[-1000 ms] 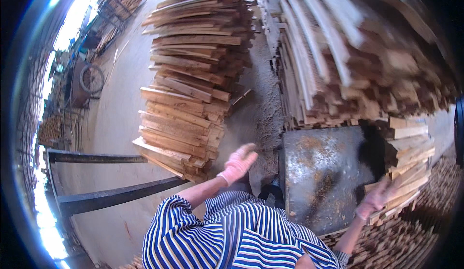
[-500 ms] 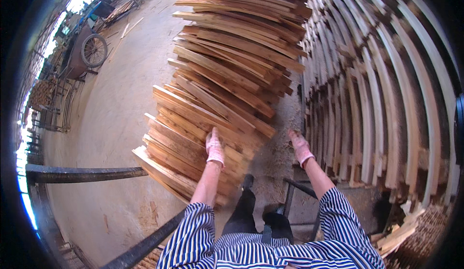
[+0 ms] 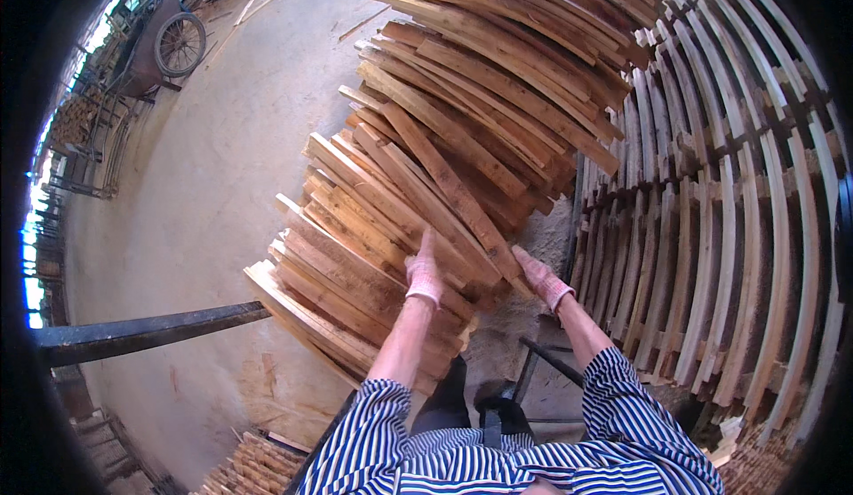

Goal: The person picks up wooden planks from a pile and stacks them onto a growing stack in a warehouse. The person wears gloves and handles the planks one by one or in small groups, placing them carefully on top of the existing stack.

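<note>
A long pile of rough-sawn wooden strips (image 3: 480, 86) stretches away in front of me, its strips lying side by side and some overlapping at an angle. My left hand (image 3: 424, 275), in a pinkish-white work glove, rests on the near part of the pile with its fingers stretched forward. The right hand (image 3: 544, 280), gloved alike, has straight fingers against the right end of a slanting wooden strip (image 3: 449, 188). Neither hand is wrapped around a strip. The left fingers partly overlap one another, and the undersides of both hands are hidden.
Tall stacked rows of wooden slats (image 3: 702, 255) stand close on the right. A dark metal bar (image 3: 151, 331) reaches in from the left to the pile. A cart wheel (image 3: 179, 44) stands far left on the concrete floor (image 3: 222, 175). More strips (image 3: 253, 467) lie at lower left.
My right hand has come in from beside the pile to touch the strip ends. The left hand has moved slightly right over the strips. The whole view has shifted.
</note>
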Available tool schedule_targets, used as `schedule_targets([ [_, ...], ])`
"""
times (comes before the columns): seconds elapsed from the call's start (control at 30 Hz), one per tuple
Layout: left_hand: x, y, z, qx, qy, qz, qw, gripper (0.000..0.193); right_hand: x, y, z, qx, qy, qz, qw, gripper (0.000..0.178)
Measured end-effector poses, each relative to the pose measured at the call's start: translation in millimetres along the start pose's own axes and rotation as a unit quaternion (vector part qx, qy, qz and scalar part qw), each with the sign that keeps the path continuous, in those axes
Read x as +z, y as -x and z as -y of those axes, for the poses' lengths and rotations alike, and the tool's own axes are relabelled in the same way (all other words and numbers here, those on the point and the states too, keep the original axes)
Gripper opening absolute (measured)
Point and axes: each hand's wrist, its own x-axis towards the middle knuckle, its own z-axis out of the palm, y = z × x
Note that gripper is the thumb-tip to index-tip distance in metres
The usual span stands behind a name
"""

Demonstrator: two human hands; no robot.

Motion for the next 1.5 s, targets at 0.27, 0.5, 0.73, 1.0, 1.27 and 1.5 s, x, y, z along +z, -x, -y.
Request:
schedule_targets([
  [0.27,-9.1,16.9,-45.2,0.165,-0.497,0.087,0.847,0.084,-31.7,-2.1,53.7,0.078,-0.175,0.116,0.975,0.050],
  [0.5,-21.1,-10.8,20.0,0.027,-0.170,-0.053,0.984,0.102,-9.5,11.0,29.2,-0.007,-0.146,0.332,0.932,0.050],
  [0.73,-61.4,-18.8,16.7,-0.020,0.119,0.160,0.980,0.099,51.8,1.9,14.0,0.068,-0.358,0.315,0.876,0.058],
  [1.0,-76.3,22.6,-45.5,-0.016,0.202,0.324,0.924,0.079,1.2,-24.4,120.7,0.002,-0.195,0.312,0.930,0.058],
  [1.27,-78.5,26.6,2.5,-0.047,0.162,0.290,0.942,0.069,50.1,-19.4,155.2,-0.132,-0.130,0.233,0.955,0.097],
  [1.5,-107.1,37.9,40.1,-0.034,0.225,0.406,0.885,0.076,30.9,85.9,49.0,0.071,-0.332,0.421,0.841,0.055],
])
